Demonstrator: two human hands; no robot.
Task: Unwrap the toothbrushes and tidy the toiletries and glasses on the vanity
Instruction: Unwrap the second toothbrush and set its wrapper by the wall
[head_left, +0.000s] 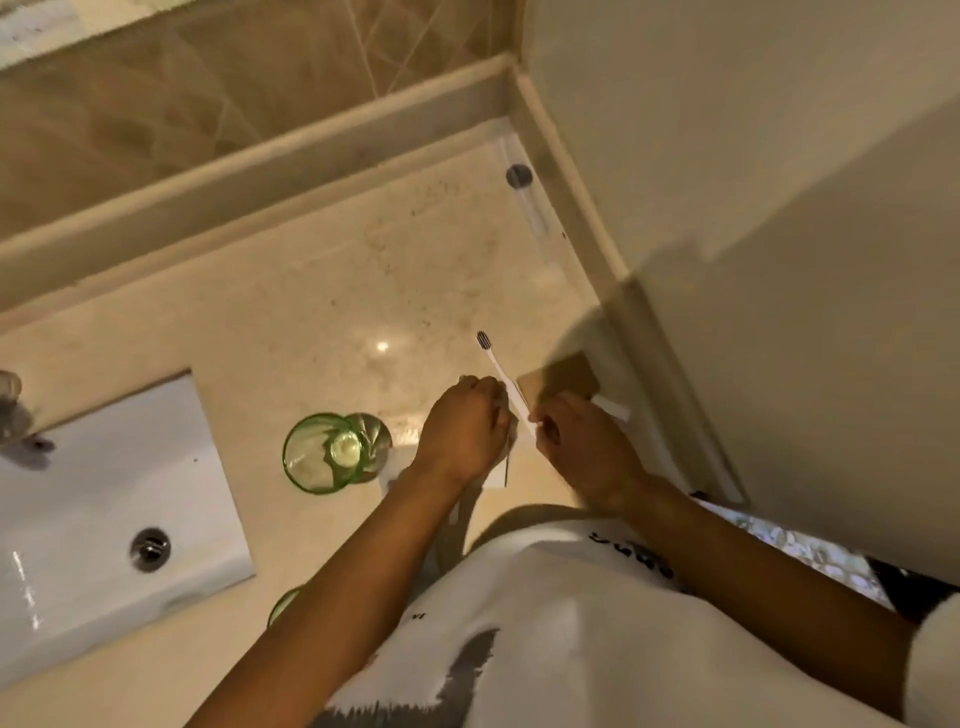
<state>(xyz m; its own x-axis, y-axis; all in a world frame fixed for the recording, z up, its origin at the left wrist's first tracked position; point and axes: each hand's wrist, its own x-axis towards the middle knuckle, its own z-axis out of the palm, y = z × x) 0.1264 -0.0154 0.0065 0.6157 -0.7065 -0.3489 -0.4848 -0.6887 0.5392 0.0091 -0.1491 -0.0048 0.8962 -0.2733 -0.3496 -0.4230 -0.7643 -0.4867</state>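
**poster1:** Head cam showed both sets of fingers pinched shut: left hand (462, 431) on the wrapper (506, 462), right hand (582, 447) on the toothbrush (493, 366) handle, over the vanity (311, 312) counter's right edge.

**poster2:** Yep, bristles were already out. I'd have pulled straight along the handle, slowly, well clear of the green glass (319, 452).

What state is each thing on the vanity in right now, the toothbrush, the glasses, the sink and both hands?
Toothbrush: bare bristle head, raised off the counter, held by both hands.
Green glass: upright, no toothbrush in it.
Second green glass: mostly hidden behind the left arm.
Sink: drain open, no standing water.
Left hand: closed around the handle.
Right hand: fingers pinching the handle.
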